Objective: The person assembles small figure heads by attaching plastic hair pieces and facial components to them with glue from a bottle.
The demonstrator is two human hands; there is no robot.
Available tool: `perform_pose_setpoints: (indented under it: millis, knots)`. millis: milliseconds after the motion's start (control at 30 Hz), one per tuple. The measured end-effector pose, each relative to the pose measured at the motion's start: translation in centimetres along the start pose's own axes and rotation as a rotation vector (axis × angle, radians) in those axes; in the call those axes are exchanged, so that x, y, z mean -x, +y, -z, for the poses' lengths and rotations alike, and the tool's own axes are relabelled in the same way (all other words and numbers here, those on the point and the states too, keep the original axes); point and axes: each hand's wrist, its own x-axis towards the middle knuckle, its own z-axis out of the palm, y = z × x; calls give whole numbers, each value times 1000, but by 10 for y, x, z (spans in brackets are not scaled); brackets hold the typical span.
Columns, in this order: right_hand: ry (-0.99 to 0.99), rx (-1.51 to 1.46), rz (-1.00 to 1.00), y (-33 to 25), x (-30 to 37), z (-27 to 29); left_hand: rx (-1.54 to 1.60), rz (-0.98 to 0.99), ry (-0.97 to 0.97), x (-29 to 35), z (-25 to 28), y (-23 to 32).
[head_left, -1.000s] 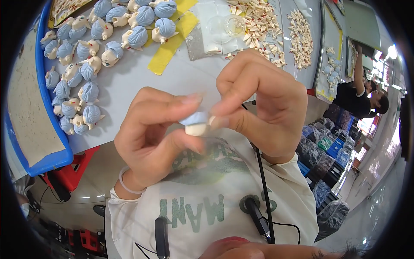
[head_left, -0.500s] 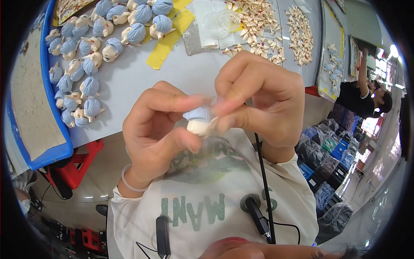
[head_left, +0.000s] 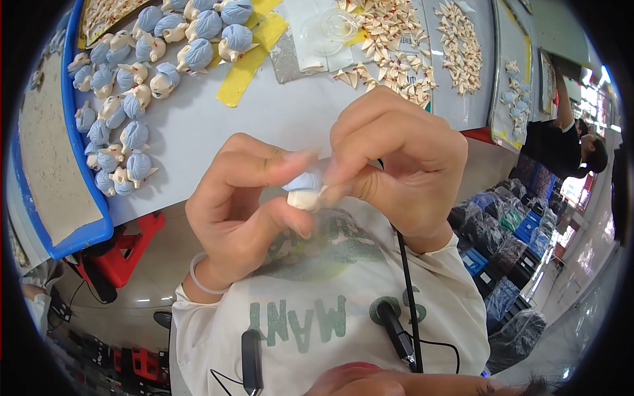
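Observation:
A small doll head (head_left: 304, 197) with light-blue moulded hair and a cream underside is held in front of my chest. My left hand (head_left: 232, 204) is closed round it, thumb below and fingertips on the blue hair. From the other side, my right hand (head_left: 404, 155) pinches at the head's edge, where a small cream ear piece (head_left: 323, 191) partly shows by the thumb tip. The fingertips are slightly blurred and hide where ear and head meet. Several similar doll heads (head_left: 135, 134), many with pointed ears, lie at the table's left.
Small cream pointed pieces with red ends (head_left: 396, 59) are heaped at the back, with another pile (head_left: 460, 49) to their right. A clear round dish (head_left: 338, 26) and yellow tape (head_left: 247, 63) lie nearby. A blue-rimmed tray (head_left: 99, 228) borders the left; a black cable (head_left: 406, 277) hangs near my right arm.
Both hands keep hold around the doll head with only small finger shifts. The table and its things appear slightly farther left as the view moves.

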Motion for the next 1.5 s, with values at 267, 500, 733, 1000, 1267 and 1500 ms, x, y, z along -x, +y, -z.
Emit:
perform_pose_setpoints:
  millis: [267,500,733,1000,1267,1500]
  knots:
    - [11,-13,-24,8,4,1,-181,-173,9,2,0,-8]
    - [-133,30,106,17,-3,13,-173,-168,-12,0,3,-12]
    - [-126,198,233,9,-5,19,398,279,32,-1,-1,-1]
    - [-178,265,148,10,1,10,504,388,-11,-2,-2,-3]
    - [606,560,-161,42,49,142,-1022,-299,28,-28,24,22]
    - [929,950,-180,57,65,172,-1605,-387,134,-50,24,21]
